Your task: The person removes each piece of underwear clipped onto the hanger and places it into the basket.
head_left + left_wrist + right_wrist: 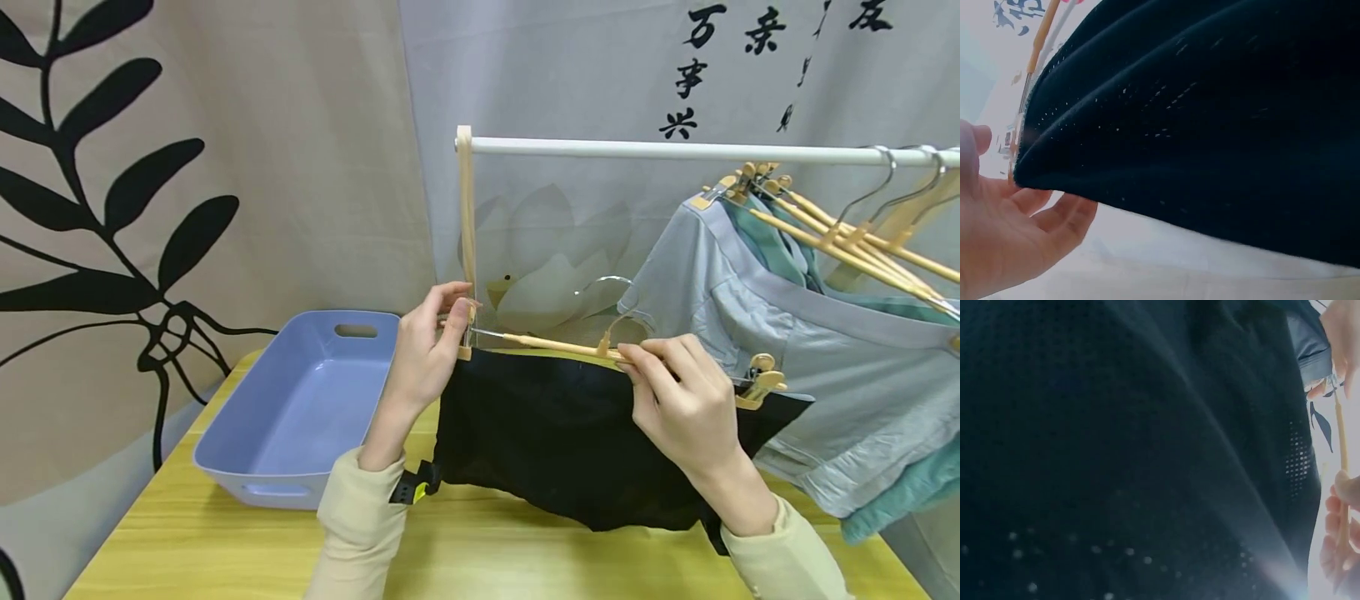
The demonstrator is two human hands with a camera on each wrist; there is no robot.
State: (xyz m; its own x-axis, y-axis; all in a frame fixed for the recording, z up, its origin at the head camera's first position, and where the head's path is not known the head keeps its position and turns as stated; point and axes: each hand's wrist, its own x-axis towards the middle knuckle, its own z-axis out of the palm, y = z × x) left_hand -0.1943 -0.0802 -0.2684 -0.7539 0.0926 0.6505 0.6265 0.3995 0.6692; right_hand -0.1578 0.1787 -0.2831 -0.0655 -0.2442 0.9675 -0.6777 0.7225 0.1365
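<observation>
A black garment (555, 433), possibly shorts, hangs from a wooden clip hanger (558, 344) above the table. My left hand (427, 346) pinches the clip at the hanger's left end, by the waistband corner. In the left wrist view, that hand's fingers (1066, 219) reach behind the dark cloth (1179, 125). Near the hook, my right hand (686, 400) holds the wooden bar between thumb and fingers; the right wrist view also shows this grip on the bar (1342, 437). The right clip (761, 382) bites the garment's other end. Its metal hook (611, 280) points up, off the rail.
Behind, a white rail (660, 151) on a wooden post (467, 208) carries several hangers at right. Light blue shorts (825, 367) and teal garments (911, 492) hang there. A blue plastic basket (255, 492) stands at left on the yellow wooden table (225, 550).
</observation>
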